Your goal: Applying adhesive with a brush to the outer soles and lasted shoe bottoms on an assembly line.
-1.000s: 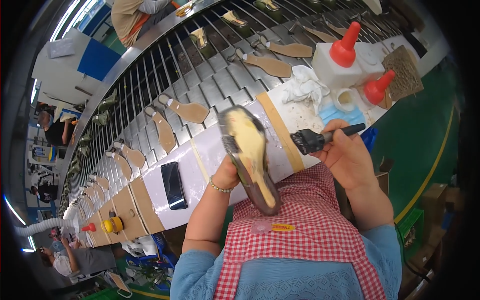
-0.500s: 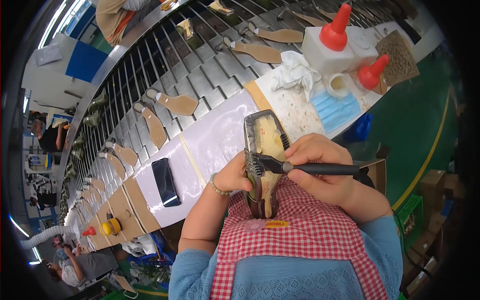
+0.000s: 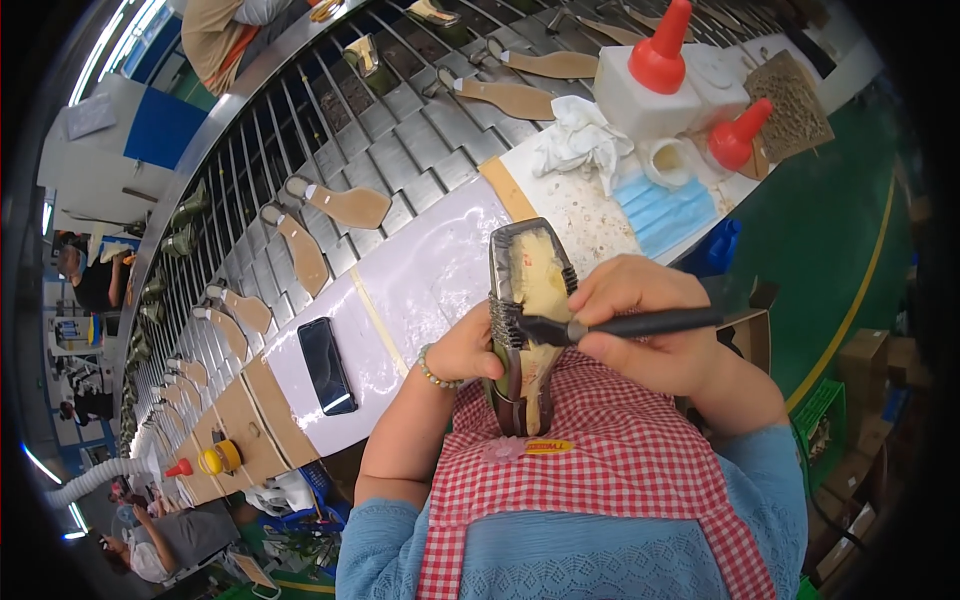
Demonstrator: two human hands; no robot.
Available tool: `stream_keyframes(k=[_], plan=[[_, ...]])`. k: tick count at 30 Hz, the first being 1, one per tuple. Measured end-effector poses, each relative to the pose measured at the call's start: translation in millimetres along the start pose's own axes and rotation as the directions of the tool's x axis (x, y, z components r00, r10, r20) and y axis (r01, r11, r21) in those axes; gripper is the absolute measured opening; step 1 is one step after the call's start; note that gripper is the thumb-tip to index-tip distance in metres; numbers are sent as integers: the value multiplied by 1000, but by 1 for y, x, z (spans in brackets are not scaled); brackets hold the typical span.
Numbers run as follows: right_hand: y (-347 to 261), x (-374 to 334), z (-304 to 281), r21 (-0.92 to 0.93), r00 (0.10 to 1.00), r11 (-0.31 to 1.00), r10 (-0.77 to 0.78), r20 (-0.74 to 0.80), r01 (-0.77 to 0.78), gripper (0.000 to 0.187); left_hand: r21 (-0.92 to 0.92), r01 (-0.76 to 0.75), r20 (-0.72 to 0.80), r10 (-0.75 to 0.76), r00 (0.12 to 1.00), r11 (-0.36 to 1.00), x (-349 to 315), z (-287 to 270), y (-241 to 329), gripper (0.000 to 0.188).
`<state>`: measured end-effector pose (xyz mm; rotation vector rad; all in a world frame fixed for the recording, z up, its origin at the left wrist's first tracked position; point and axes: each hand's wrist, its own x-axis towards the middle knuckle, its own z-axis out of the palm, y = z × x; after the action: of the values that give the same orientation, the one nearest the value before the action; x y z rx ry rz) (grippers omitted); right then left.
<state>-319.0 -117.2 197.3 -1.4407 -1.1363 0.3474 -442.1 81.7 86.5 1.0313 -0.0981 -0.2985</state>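
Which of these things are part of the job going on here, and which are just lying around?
Part of the job:
- shoe, held in the left hand
- black brush, held in the right hand against the shoe
- tan soles, probably

Apparently just lying about:
- phone
- blue face mask
- crumpled white cloth, though it may be for wiping

The brush [image 3: 660,321] is black, the apron [image 3: 610,460] red-checked.
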Motion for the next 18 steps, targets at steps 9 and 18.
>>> stream_keyframes(k=[9, 18], plan=[[5, -1, -61, 150, 889, 949, 314, -334, -279, 13, 122, -85, -81, 95, 992, 989, -17, 0, -11, 100], [96, -1, -133, -570, 852, 679, 160, -499, -462, 22, 18, -128, -410, 124, 903, 992, -37, 0, -28, 94]])
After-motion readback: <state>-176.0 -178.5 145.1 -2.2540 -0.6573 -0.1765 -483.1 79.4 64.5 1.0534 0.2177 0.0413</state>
